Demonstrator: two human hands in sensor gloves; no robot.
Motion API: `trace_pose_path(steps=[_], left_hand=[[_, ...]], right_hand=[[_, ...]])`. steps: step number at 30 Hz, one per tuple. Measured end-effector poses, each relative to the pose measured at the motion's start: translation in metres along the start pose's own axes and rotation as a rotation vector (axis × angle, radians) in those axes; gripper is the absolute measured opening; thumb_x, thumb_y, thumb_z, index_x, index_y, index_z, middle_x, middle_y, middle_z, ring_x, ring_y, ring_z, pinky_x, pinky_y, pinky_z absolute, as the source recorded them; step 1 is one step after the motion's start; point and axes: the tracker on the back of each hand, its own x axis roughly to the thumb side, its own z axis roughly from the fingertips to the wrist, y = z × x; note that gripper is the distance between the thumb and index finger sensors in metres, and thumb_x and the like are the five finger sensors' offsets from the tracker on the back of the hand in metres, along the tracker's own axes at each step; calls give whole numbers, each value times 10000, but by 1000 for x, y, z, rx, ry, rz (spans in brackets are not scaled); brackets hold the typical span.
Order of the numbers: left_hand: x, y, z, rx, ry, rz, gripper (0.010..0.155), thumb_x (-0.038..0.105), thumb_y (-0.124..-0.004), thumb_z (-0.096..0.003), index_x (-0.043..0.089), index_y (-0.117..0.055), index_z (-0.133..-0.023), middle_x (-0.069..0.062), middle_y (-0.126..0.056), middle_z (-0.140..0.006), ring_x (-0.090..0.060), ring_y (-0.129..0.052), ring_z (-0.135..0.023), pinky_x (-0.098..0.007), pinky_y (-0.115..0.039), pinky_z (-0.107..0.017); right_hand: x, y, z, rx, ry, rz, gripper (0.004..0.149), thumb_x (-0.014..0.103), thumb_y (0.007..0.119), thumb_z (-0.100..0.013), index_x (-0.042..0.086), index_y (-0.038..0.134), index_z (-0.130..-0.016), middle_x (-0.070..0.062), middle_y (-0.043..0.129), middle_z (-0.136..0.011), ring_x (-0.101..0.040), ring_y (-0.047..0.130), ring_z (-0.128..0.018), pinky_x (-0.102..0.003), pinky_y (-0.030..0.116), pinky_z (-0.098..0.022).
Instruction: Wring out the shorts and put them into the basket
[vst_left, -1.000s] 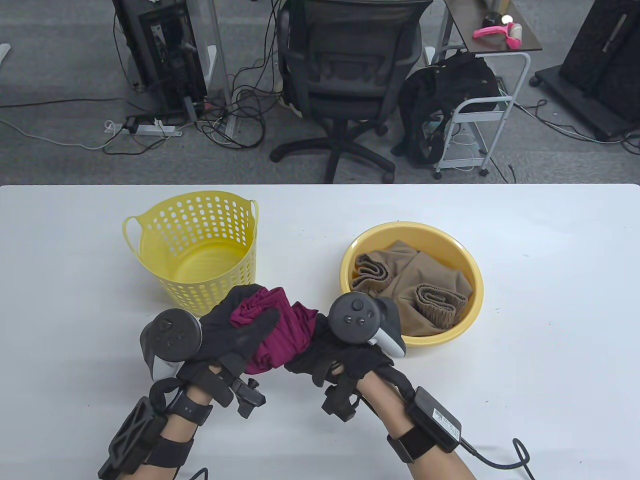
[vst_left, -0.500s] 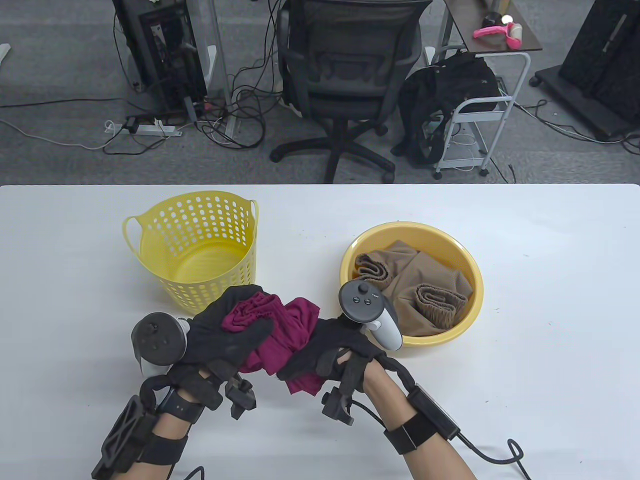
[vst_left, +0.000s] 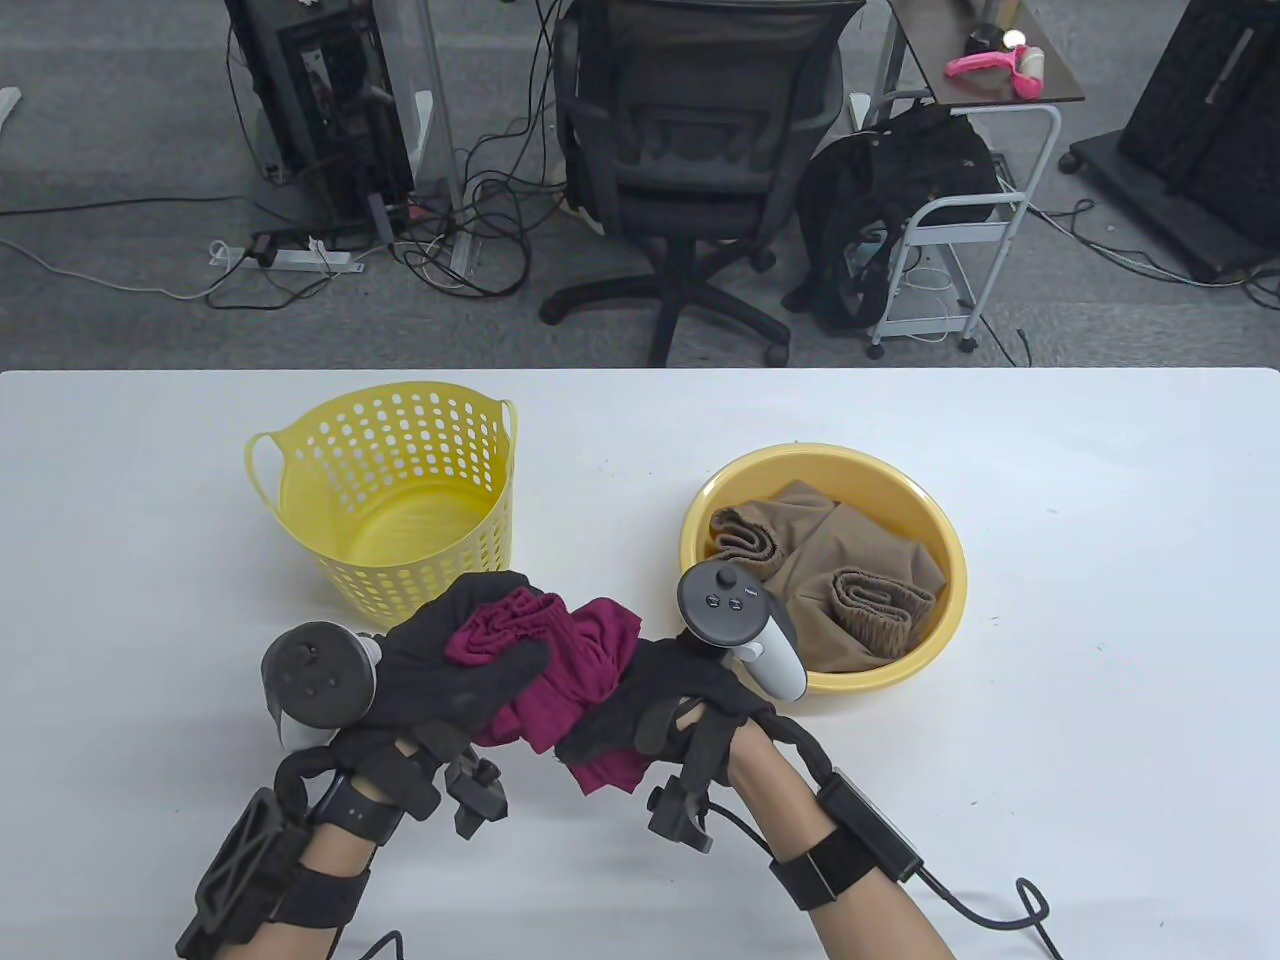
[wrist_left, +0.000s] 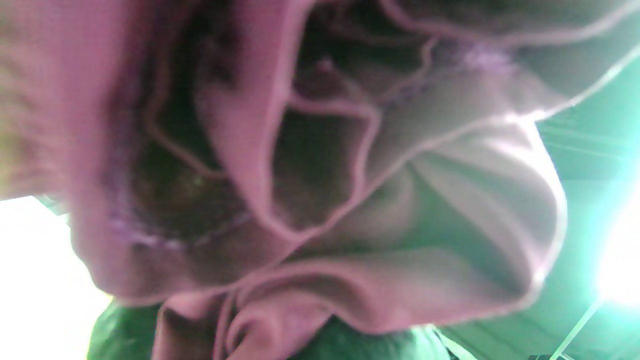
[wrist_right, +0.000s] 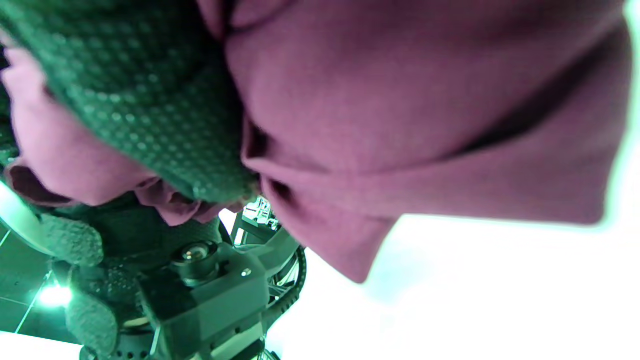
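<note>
Bunched maroon shorts (vst_left: 565, 670) hang twisted between both hands above the table's front, between basket and basin. My left hand (vst_left: 455, 665) grips their left end, thumb across the cloth. My right hand (vst_left: 655, 705) grips the right end, and a corner of cloth hangs out below it. The yellow perforated basket (vst_left: 300, 470) stands just behind the left hand with nothing in it. In the left wrist view folds of the shorts (wrist_left: 320, 190) fill the frame. The right wrist view shows the shorts (wrist_right: 425, 115) with a gloved finger (wrist_right: 150, 100) curled over them.
A yellow basin (vst_left: 940, 620) at the right holds tan shorts (vst_left: 830, 580), bunched up. The white table (vst_left: 1100, 600) spreads around. Beyond its far edge stand an office chair (vst_left: 690, 150), a computer tower (vst_left: 320, 110), floor cables and a small cart (vst_left: 960, 210).
Both hands have twisted the shorts: the right hand rolled so its tracker swung up and away, and more cloth now hangs below it. The left hand dropped slightly toward me. Little moved in the last half second.
</note>
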Motion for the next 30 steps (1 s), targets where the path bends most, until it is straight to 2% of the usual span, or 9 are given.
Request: trace_pose_path(steps=[10,18,24,30], left_hand=[[6,2,-3,-9,-8,-62,607,576,-828,-545,180,-656,-971,-174,-860,-899,-363,-973,-682,-646,-730,-620],[8,6,-3,-9,2,-109,599,567,-833,-550,181,-656,-972,-178,-852,-905,-371,-961,-691,-655,-717,-622],[11,8,-3,-21,5,-169,584,552,-828,-559,180,-654,-975,-183,-843,-913,-383,-952,-698,-663,-704,-625],[12,11,-3,-26,8,-206,586,553,-831,-556,182,-656,-975,-184,-843,-912,-385,-949,-701,-665,-701,-625]], right_hand=[[1,0,8,-28,-17,37,809,396,1029,-401,84,581,-998,-177,735,-935,-428,877,-734,-551,757,-552],[10,1,19,-122,-30,193,913,431,1018,-406,101,493,-1077,-255,585,-1047,-545,686,-909,-676,617,-633],[10,1,28,-179,-38,310,924,430,1016,-406,120,482,-1094,-277,518,-1081,-592,523,-975,-743,492,-651],[10,0,37,-229,-36,438,917,425,1020,-401,120,501,-1093,-283,488,-1095,-601,437,-995,-766,414,-651]])
